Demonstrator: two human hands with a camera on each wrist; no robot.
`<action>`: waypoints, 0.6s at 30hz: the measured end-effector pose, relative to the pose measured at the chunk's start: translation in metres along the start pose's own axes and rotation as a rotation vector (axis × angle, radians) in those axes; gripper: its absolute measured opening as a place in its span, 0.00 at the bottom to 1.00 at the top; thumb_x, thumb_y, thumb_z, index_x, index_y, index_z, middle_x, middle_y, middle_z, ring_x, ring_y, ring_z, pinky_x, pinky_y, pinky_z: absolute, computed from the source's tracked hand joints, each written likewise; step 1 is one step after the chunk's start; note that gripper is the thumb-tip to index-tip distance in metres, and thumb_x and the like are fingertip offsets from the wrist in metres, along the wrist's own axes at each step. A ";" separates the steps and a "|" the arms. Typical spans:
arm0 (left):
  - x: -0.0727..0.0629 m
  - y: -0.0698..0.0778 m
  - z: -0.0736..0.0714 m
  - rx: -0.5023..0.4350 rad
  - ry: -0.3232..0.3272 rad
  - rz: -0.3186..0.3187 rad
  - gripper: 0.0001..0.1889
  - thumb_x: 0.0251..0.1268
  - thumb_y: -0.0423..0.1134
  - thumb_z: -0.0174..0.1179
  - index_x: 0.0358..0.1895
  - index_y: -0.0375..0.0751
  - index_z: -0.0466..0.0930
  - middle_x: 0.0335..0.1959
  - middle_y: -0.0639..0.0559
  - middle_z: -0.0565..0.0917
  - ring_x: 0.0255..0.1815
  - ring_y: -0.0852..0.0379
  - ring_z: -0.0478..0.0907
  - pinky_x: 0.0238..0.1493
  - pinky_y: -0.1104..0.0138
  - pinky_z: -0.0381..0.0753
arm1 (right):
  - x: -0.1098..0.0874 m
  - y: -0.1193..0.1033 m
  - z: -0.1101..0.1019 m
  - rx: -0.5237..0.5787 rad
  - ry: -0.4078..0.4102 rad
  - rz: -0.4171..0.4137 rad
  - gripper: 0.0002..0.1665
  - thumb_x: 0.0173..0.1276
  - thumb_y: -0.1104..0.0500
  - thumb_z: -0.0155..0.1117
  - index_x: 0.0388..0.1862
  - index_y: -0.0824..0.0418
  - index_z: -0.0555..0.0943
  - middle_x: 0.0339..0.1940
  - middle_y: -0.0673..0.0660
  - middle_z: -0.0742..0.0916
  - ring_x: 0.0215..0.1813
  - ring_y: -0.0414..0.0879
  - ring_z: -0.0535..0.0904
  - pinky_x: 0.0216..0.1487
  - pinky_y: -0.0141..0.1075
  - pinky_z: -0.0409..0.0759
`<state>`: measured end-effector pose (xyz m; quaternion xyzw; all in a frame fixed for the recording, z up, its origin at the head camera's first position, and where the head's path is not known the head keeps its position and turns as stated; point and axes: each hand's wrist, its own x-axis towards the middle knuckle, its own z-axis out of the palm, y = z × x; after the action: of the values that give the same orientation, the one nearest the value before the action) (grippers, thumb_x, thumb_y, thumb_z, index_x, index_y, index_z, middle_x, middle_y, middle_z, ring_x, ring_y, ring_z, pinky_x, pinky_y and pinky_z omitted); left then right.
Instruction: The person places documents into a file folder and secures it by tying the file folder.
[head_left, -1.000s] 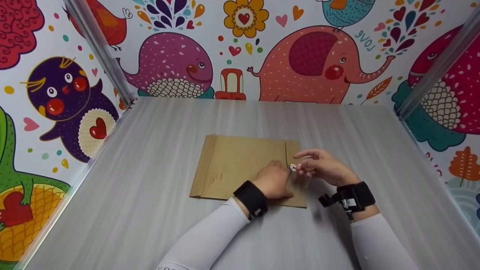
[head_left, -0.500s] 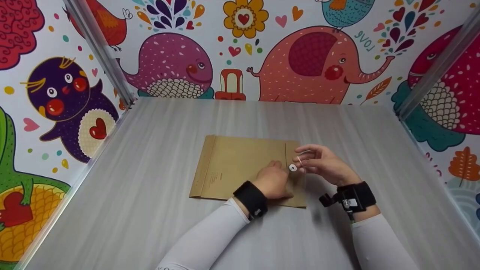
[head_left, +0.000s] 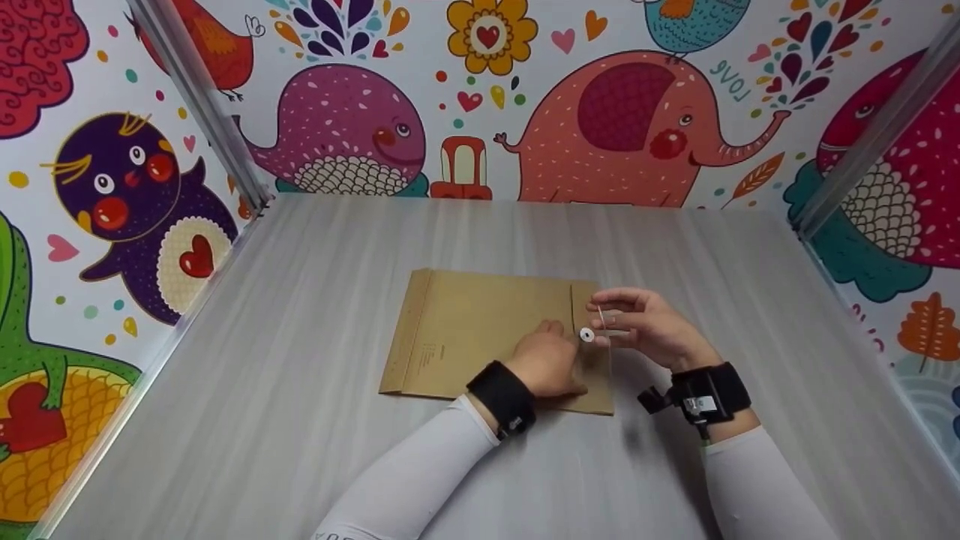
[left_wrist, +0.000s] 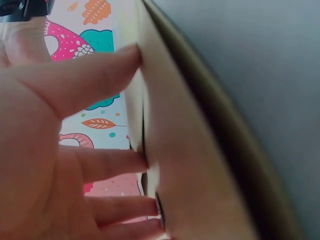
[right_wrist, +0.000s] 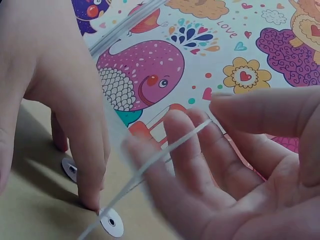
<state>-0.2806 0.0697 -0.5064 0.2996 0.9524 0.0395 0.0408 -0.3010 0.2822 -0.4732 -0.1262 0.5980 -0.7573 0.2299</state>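
A brown kraft paper envelope (head_left: 472, 315) lies on the table. My left hand (head_left: 545, 361) rests on its right part, thumb and fingertips pressing the paper; the left wrist view shows these fingers (left_wrist: 107, 165) fairly straight. Two white button discs (right_wrist: 117, 229) with dark centres sit beside the left fingers in the right wrist view. My right hand (head_left: 656, 328) is raised just over the envelope's right edge and holds a thin white string (right_wrist: 150, 162) at its fingertips. Taut, the string runs down past the nearer disc. Its lower end is out of view.
The grey table (head_left: 300, 300) reaches round the envelope on all sides. Walls with printed cartoon animals (head_left: 615, 135) stand behind it and at both sides, with metal posts (head_left: 199, 105) at the corners. Each wrist wears a black band (head_left: 501, 401).
My right hand's fingers have spread and shifted slightly, and the white string now shows between them. The left hand and the envelope have stayed in place.
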 end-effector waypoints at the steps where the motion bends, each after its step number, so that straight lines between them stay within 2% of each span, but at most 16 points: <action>1: 0.000 0.000 0.000 -0.001 0.006 0.003 0.37 0.59 0.63 0.74 0.64 0.40 0.84 0.58 0.45 0.83 0.63 0.47 0.77 0.62 0.60 0.82 | -0.001 -0.001 0.000 0.008 0.003 -0.004 0.21 0.76 0.75 0.58 0.56 0.58 0.88 0.51 0.51 0.92 0.50 0.43 0.91 0.54 0.38 0.89; 4: 0.000 0.001 0.000 -0.005 0.022 0.012 0.35 0.58 0.62 0.75 0.62 0.41 0.85 0.56 0.44 0.84 0.62 0.47 0.78 0.60 0.60 0.83 | -0.004 -0.004 0.001 0.051 0.010 -0.045 0.21 0.77 0.77 0.56 0.55 0.59 0.88 0.49 0.53 0.93 0.50 0.43 0.92 0.54 0.32 0.88; 7: 0.000 0.001 0.000 0.006 0.026 0.019 0.34 0.58 0.63 0.74 0.60 0.42 0.86 0.55 0.44 0.84 0.60 0.47 0.78 0.58 0.60 0.83 | -0.006 -0.010 0.004 0.093 0.008 -0.102 0.21 0.79 0.76 0.53 0.53 0.60 0.89 0.46 0.55 0.94 0.49 0.43 0.92 0.54 0.32 0.87; 11: 0.000 0.002 0.000 0.013 0.022 0.021 0.31 0.59 0.62 0.74 0.57 0.43 0.87 0.53 0.45 0.84 0.59 0.47 0.78 0.56 0.60 0.83 | -0.009 -0.018 0.010 0.088 0.025 -0.191 0.21 0.79 0.76 0.52 0.51 0.61 0.90 0.44 0.54 0.94 0.46 0.42 0.92 0.52 0.31 0.88; 14: -0.002 0.005 0.000 0.004 0.006 0.026 0.31 0.59 0.62 0.74 0.58 0.42 0.86 0.55 0.44 0.83 0.62 0.47 0.77 0.58 0.59 0.83 | -0.011 -0.023 0.013 0.056 0.082 -0.235 0.21 0.79 0.75 0.53 0.49 0.59 0.90 0.43 0.53 0.94 0.44 0.41 0.92 0.50 0.30 0.88; 18: -0.006 0.015 0.001 -0.001 -0.038 0.059 0.36 0.60 0.62 0.73 0.65 0.40 0.83 0.60 0.42 0.82 0.68 0.45 0.75 0.65 0.59 0.81 | -0.011 -0.023 0.013 0.020 0.195 -0.227 0.17 0.79 0.73 0.56 0.47 0.60 0.90 0.41 0.53 0.94 0.41 0.41 0.91 0.48 0.31 0.89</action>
<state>-0.2675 0.0788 -0.5052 0.3281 0.9422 0.0355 0.0579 -0.2899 0.2805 -0.4464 -0.1167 0.5918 -0.7931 0.0849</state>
